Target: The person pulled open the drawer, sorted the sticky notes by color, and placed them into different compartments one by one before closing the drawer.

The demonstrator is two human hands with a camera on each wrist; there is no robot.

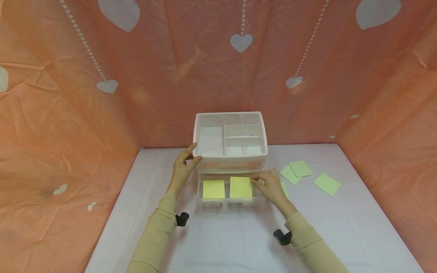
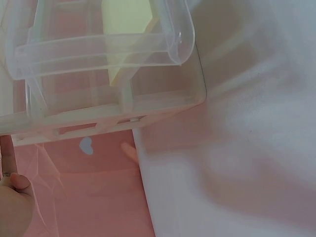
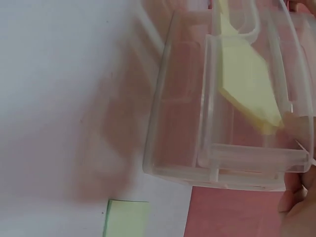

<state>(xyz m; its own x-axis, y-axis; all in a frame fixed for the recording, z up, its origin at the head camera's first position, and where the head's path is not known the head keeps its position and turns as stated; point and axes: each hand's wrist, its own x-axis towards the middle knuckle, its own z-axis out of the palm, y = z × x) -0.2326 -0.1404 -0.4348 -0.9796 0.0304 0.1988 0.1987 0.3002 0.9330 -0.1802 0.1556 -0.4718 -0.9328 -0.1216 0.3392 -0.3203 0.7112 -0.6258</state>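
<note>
A white plastic drawer organizer [image 1: 209,165] stands at the table's back, its clear lower drawer [image 1: 225,203] pulled out. Two yellow sticky note pads lean side by side in that drawer: the left pad [image 1: 213,189] and the right pad [image 1: 240,187]. My left hand [image 1: 181,168] holds the organizer's front left corner, thumb at the front and fingers along the side. At the drawer's right, my right hand [image 1: 271,185] pinches the upper right edge of the right pad. The right wrist view shows a yellow pad [image 3: 249,81] through the clear drawer, with fingertips at its edge.
Light green sticky pads lie right of the organizer: two overlapping, the upper one [image 1: 300,168] in front, a separate pad [image 1: 326,184], and one [image 1: 284,189] partly behind my right hand. The organizer's top tray has several compartments. Orange cloth with hearts surrounds the white table [image 1: 225,242].
</note>
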